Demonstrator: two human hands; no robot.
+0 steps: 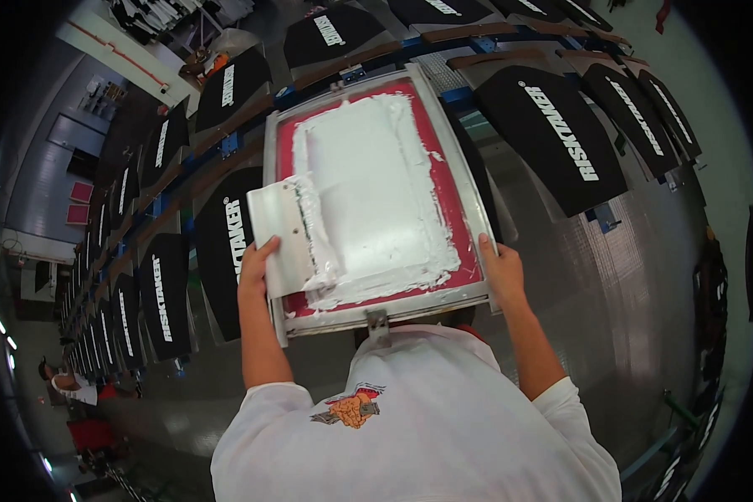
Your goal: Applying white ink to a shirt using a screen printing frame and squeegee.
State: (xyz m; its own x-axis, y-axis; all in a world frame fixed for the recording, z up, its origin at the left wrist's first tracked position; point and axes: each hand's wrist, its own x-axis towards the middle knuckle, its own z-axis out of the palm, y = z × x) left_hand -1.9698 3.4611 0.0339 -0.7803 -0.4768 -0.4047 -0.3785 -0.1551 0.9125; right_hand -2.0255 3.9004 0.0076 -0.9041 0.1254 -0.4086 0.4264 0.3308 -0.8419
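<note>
A screen printing frame (448, 125) is held in front of my body, its metal rim around a red mesh smeared with thick white ink (368, 192). My left hand (257, 266) is closed at the frame's left side, with the thumb over the edge of a squeegee (278, 238). That squeegee lies on the left part of the screen, white ink along its blade; the fingers below are hidden. On the right side rail, my right hand (504, 274) is wrapped around the frame with its thumb on top. A metal clamp bracket (379, 328) sits at the frame's near edge.
Black garment pieces with white lettering lie on boards beyond the frame, such as one at right (552, 134) and one at left (164, 293). Blue rails (226, 146) carry the boards. Another person (74, 385) is far left. A green-ended metal stand (678, 410) is lower right.
</note>
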